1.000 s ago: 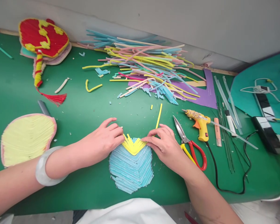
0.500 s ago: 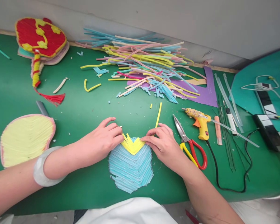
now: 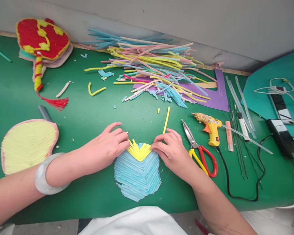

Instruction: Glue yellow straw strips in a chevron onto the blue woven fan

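Observation:
A rounded fan panel (image 3: pixel 137 176) faced with light blue strips lies in front of me, its lower edge uneven. Short yellow strips (image 3: pixel 140 154) form a V at its top, over the blue. My left hand (image 3: pixel 112 142) is at the panel's upper left edge, fingers bent and closed at the ends of the yellow strips. At the upper right edge, my right hand (image 3: pixel 169 145) has thumb and forefinger pinched on the rim. The fingertips partly hide what they grip. A loose yellow chenille stem (image 3: pixel 166 120) lies just beyond my right hand.
Scissors (image 3: pixel 198 150) and a yellow glue gun (image 3: pixel 210 127) with a black cord lie to the right. Heaped chenille stems (image 3: pixel 149 62) fill the back. On the left are a pale yellow fan panel (image 3: pixel 29 147) and a red fan (image 3: pixel 42 39) with a tassel.
My right fingertips have shifted slightly outward, to the right along the panel's upper edge. My left hand stays at the upper left edge.

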`<control>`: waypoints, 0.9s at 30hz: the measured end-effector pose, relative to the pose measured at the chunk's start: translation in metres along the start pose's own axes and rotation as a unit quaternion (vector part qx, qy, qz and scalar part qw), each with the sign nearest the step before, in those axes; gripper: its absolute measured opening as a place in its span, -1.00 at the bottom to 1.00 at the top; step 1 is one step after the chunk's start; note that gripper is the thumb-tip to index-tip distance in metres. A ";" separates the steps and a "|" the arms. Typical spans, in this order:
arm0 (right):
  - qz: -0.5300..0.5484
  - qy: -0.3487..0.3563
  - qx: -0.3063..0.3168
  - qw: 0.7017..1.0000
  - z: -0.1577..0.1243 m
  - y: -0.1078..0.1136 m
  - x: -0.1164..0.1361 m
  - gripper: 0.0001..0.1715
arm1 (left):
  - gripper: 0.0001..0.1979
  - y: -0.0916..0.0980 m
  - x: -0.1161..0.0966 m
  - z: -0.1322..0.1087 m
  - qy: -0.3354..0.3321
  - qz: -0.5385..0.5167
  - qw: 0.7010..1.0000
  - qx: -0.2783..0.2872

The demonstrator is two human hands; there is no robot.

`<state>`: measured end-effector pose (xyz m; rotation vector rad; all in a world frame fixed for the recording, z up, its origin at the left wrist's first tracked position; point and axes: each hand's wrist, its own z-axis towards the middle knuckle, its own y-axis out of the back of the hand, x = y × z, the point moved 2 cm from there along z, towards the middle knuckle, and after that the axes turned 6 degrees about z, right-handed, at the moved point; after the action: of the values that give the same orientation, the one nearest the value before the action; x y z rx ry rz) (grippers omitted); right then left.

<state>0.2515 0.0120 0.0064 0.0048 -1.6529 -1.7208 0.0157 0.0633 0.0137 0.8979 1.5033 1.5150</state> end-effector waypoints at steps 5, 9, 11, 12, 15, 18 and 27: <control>-0.003 -0.008 0.008 1.000 0.000 -0.001 0.000 -0.78 | -0.73 0.000 0.000 -0.001 -0.003 -0.004 1.000 -0.001; -0.003 -0.011 0.012 1.000 0.000 -0.001 0.000 -0.78 | -0.74 0.000 0.000 -0.001 0.000 -0.013 1.000 -0.005; -0.005 -0.011 0.014 1.000 0.000 -0.001 0.001 -0.78 | -0.75 -0.001 0.000 0.000 0.000 -0.012 1.000 -0.002; -0.005 -0.010 0.015 1.000 0.000 -0.001 0.001 -0.78 | -0.75 -0.001 0.000 0.000 -0.001 -0.010 1.000 0.000; -0.005 -0.011 0.017 1.000 0.001 -0.001 0.002 -0.79 | -0.75 -0.001 0.000 -0.001 -0.003 -0.003 1.000 0.007; 0.002 -0.015 0.017 1.000 0.000 -0.002 0.001 -0.81 | -0.75 -0.002 0.000 -0.002 -0.003 -0.001 1.000 0.009; 0.003 -0.014 0.020 1.000 -0.001 -0.002 0.001 -0.80 | -0.74 0.000 0.000 -0.001 -0.001 -0.010 1.000 0.001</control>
<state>0.2506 0.0105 0.0045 -0.0057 -1.7047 -1.6906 0.0148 0.0631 0.0133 0.8831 1.5088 1.4981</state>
